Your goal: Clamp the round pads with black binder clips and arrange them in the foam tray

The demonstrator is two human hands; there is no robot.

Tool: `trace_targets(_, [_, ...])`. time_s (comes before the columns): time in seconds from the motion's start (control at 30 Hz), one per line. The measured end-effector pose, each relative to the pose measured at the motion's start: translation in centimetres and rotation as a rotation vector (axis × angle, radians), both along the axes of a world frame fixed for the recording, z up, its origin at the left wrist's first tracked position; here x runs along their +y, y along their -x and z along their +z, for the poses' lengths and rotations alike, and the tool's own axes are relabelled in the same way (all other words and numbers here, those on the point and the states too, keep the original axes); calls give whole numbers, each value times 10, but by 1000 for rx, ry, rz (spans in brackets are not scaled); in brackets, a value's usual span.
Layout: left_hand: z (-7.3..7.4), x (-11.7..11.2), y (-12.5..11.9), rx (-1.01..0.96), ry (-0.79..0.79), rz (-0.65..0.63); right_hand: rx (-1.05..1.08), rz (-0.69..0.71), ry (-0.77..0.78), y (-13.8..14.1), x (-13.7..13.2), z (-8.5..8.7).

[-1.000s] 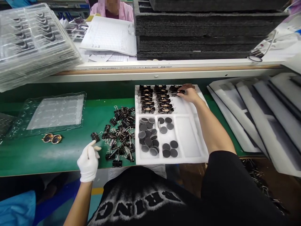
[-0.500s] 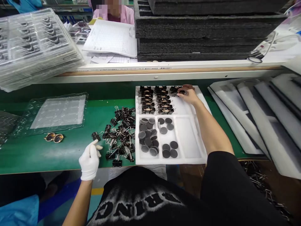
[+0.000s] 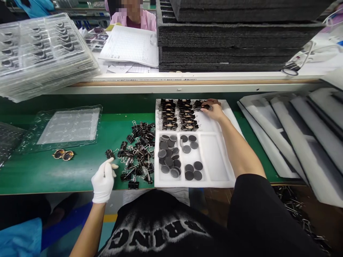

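Observation:
My right hand (image 3: 214,110), bare, reaches to the far compartment of the white foam tray (image 3: 232,157). Its fingers are closed on a black binder clip (image 3: 206,106) at the end of the back row. Rows of clipped pieces (image 3: 166,116) fill the left of that compartment. Dark round discs (image 3: 168,161) lie in the nearer compartments. My left hand (image 3: 103,181), in a white glove, is at the table's front edge with its fingers loosely bent and apart. A single binder clip (image 3: 109,154) lies just beyond its fingertips, beside a heap of binder clips (image 3: 139,150).
Round tinted lenses (image 3: 63,154) and a clear plastic tray (image 3: 70,125) lie on the left. Stacked clear trays (image 3: 48,60) and black foam blocks (image 3: 238,39) stand on the back ledge (image 3: 128,87). Foam sheets (image 3: 289,132) lean on the right. A person in pink (image 3: 148,19) sits opposite.
The view has shifted slightly. My right fingers have moved a little at the same clip at the back of the tray. My left hand stays beside the lone clip.

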State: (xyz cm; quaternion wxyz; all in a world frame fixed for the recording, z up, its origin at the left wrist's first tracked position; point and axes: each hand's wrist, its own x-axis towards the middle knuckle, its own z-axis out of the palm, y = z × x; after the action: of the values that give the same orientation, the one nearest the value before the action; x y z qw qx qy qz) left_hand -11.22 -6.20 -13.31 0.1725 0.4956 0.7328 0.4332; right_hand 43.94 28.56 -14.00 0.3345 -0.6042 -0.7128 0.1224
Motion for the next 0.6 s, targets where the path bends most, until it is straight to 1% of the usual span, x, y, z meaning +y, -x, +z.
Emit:
trace_targets(0.07, [1, 0, 0, 7, -10, 0, 5, -50, 10, 3, -6, 3])
trace_targets(0.17, [0, -1, 2, 44, -52, -5, 36, -166, 2, 3, -17, 7])
trace_targets(0.23, [-2, 1, 9, 107, -94, 6, 61, -256, 1, 1, -25, 7])
trace_targets(0.3, [-5, 6, 20, 174, -153, 47, 83, -322, 22, -1, -31, 6])
trace_targets(0.37, [-8, 15, 36, 255, -218, 122, 103, -340, 60, -1, -37, 5])
trace_targets(0.43, [-8, 27, 56, 368, -251, 208, 115, -325, 95, 3, -44, 5])
trace_targets(0.5, [-5, 39, 81, 472, -212, 244, 114, -303, 115, 8, -53, 6])
trace_targets(0.6, [6, 48, 121, 561, -72, 288, 85, -283, 113, 11, -65, 7])
